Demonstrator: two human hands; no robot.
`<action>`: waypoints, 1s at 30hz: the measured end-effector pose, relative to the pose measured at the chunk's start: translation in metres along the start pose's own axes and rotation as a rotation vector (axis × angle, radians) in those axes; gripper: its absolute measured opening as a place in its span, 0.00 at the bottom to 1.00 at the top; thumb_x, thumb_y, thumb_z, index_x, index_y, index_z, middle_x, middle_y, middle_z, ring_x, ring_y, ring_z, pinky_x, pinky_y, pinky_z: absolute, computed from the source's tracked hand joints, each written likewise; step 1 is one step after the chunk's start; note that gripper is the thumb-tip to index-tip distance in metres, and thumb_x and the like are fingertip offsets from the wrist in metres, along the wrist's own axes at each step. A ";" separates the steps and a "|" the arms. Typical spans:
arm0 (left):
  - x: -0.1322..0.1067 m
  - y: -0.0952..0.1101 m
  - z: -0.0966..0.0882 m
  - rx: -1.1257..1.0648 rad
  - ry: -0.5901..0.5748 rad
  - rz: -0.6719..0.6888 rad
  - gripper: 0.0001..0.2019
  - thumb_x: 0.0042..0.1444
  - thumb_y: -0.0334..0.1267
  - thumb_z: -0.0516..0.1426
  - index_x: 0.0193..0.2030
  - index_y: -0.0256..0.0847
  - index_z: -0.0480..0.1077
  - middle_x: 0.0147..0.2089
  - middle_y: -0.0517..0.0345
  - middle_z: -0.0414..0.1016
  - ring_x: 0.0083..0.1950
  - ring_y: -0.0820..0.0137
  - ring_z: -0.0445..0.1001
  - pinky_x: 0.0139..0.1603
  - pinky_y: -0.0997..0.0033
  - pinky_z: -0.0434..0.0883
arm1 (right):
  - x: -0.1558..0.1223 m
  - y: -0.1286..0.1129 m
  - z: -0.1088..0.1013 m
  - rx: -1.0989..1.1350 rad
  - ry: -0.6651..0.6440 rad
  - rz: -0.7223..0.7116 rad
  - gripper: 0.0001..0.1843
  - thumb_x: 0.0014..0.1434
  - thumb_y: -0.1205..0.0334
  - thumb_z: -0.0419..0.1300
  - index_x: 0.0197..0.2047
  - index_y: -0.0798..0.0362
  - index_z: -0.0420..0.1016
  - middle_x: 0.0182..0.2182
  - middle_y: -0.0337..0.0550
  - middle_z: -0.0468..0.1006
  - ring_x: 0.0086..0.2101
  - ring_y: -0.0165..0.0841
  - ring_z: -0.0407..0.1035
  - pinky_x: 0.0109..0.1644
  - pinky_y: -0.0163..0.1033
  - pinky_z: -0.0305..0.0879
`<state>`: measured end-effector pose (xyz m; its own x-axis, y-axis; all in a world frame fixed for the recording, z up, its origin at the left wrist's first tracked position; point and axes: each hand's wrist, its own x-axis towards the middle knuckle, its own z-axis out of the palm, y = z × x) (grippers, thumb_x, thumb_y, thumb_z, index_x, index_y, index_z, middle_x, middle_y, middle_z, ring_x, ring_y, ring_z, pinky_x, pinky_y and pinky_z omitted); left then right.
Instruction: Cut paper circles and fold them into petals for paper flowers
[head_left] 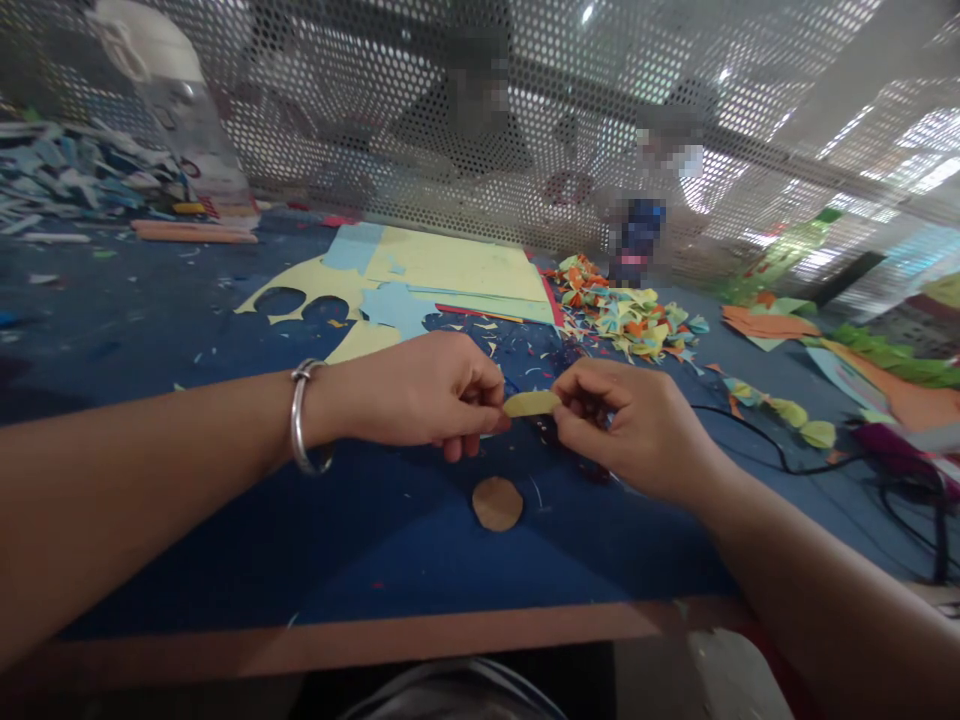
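Between my two hands, above the blue tabletop, is a small folded piece of yellow paper point(531, 403). My left hand point(431, 390), with a silver bangle on the wrist, pinches its left end. The right end is pinched between thumb and fingers of my right hand point(626, 420). Below them on the table lies a brown paper disc point(498, 503), flat and apart from both hands. Beyond my left hand are sheets of yellow paper point(457, 260) with round holes cut out, and a light-blue paper offcut point(397, 308).
Folded coloured paper pieces point(645, 322) are heaped at the back right. A bottle point(199, 130) stands back left beside paper strips point(67, 170). A black cable point(772, 450) and orange paper point(772, 325) lie right. A perforated metal screen point(337, 150) stands behind, with people beyond.
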<state>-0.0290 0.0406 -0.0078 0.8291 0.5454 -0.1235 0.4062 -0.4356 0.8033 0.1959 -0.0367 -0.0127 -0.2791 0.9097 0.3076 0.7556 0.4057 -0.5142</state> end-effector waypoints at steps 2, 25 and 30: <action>0.000 0.000 -0.004 0.109 0.011 0.047 0.11 0.58 0.42 0.60 0.27 0.41 0.76 0.23 0.60 0.78 0.22 0.72 0.74 0.24 0.75 0.62 | 0.000 0.001 -0.001 0.001 0.001 0.016 0.06 0.56 0.70 0.59 0.28 0.53 0.71 0.23 0.33 0.69 0.22 0.25 0.62 0.25 0.32 0.59; 0.016 0.001 0.022 -0.836 0.349 -0.158 0.07 0.55 0.31 0.66 0.31 0.38 0.71 0.28 0.62 0.78 0.30 0.76 0.77 0.36 0.75 0.72 | -0.004 -0.005 0.002 -0.189 0.130 -0.265 0.05 0.61 0.72 0.61 0.40 0.54 0.76 0.31 0.39 0.75 0.25 0.25 0.66 0.30 0.33 0.65; 0.017 -0.001 0.021 -0.910 0.280 -0.213 0.10 0.54 0.34 0.67 0.32 0.38 0.69 0.33 0.58 0.82 0.33 0.74 0.80 0.39 0.74 0.71 | -0.006 -0.008 0.004 -0.299 0.111 -0.376 0.09 0.64 0.72 0.59 0.46 0.53 0.75 0.38 0.44 0.80 0.31 0.29 0.72 0.35 0.35 0.68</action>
<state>-0.0070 0.0347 -0.0229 0.6038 0.7503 -0.2695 -0.0127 0.3470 0.9378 0.1895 -0.0448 -0.0133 -0.5125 0.6838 0.5193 0.7562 0.6460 -0.1042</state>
